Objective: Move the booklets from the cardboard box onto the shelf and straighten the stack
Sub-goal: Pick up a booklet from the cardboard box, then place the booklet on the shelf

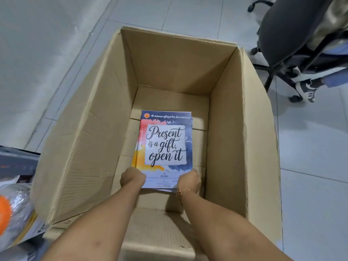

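- Cardboard box (90, 147) — open, standing on the tiled floor (310, 147).
- Left hand (132, 178) — fingers curled on the near-left corner of the booklets (165, 146).
- Booklets lie stacked on the box bottom.
- Right hand (189, 180) — fingers gripping the near-right corner.
- Office chair (293, 34) at far right.

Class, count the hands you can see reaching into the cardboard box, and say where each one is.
2. The left hand grips the booklets' near-left corner; the right hand grips the near-right corner. Fingers beneath are hidden.
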